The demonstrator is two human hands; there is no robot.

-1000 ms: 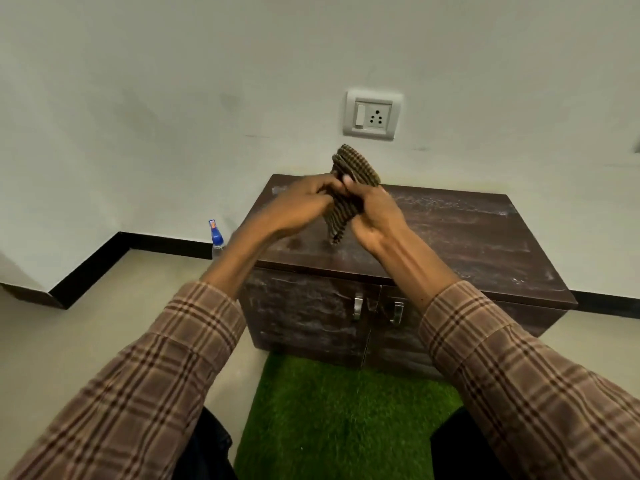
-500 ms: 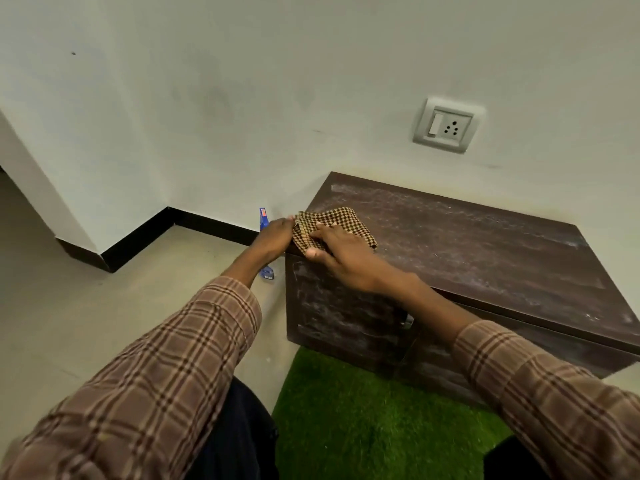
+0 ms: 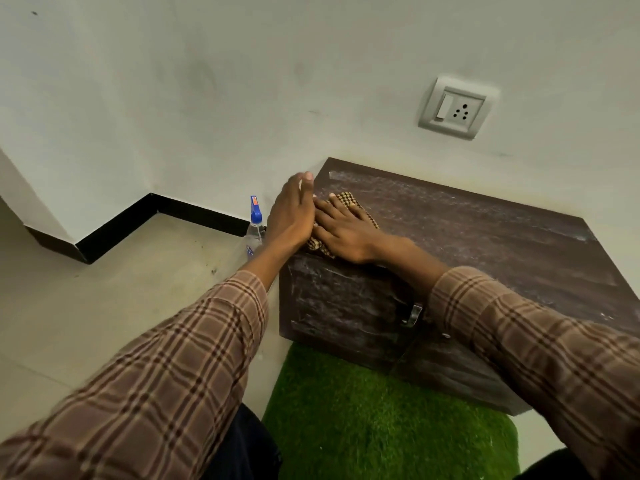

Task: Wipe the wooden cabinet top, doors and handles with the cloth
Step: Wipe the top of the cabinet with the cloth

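On the near left corner of the dark wooden cabinet (image 3: 467,244), the right hand (image 3: 346,233) lay flat with its fingers spread, pressing a brown checked cloth (image 3: 360,209) onto the dusty top. Most of the cloth was hidden under the palm; its weave showed past the fingertips toward the wall and again at the front edge, where a fold hung slightly over the corner. The left hand (image 3: 294,213) ran along the cabinet's left edge, fingers straight and together, its side touching the right hand; it held nothing that could be seen, though whether it pinched the cloth's hidden edge could not be told from this angle. Both forearms wore brown plaid sleeves (image 3: 180,368). The top surface carried pale streaks and smears across its grain, and the left door (image 3: 339,303) below the hands was similarly marked. A metal handle (image 3: 412,315) stood at the door's inner edge, partly covered by the right forearm. Just left of the cabinet, on the tiled floor by the black skirting, stood a clear spray bottle (image 3: 254,226) with a blue nozzle, apart from the left wrist. A green artificial-grass mat (image 3: 381,424) lay in front of the cabinet, and a white switch-and-socket plate (image 3: 455,109) sat on the wall above it.
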